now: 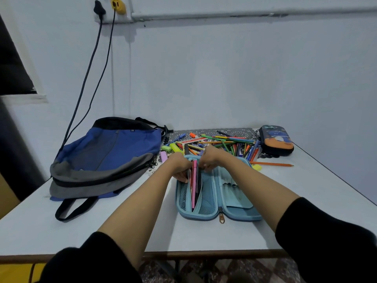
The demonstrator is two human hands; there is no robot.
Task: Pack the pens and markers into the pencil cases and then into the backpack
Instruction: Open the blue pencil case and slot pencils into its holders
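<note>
A light blue pencil case (228, 201) lies unzipped and spread flat in front of me on the white table (306, 201). A pink pen (194, 184) and a dark one stick out of its left mesh pocket. My left hand (180, 167) grips the edge of that pocket at its far end. My right hand (210, 158) pinches the tops of the pens there. A heap of pens and markers (220, 142) lies beyond the case. The blue and grey backpack (106, 160) lies to the left.
A second, dark pencil case (277, 139) with an orange picture stands at the far right. An orange pencil (271, 164) and yellow highlighters (175, 147) lie loose near the heap. Two cables (91, 68) hang down the wall to the backpack. The table's right edge runs diagonally.
</note>
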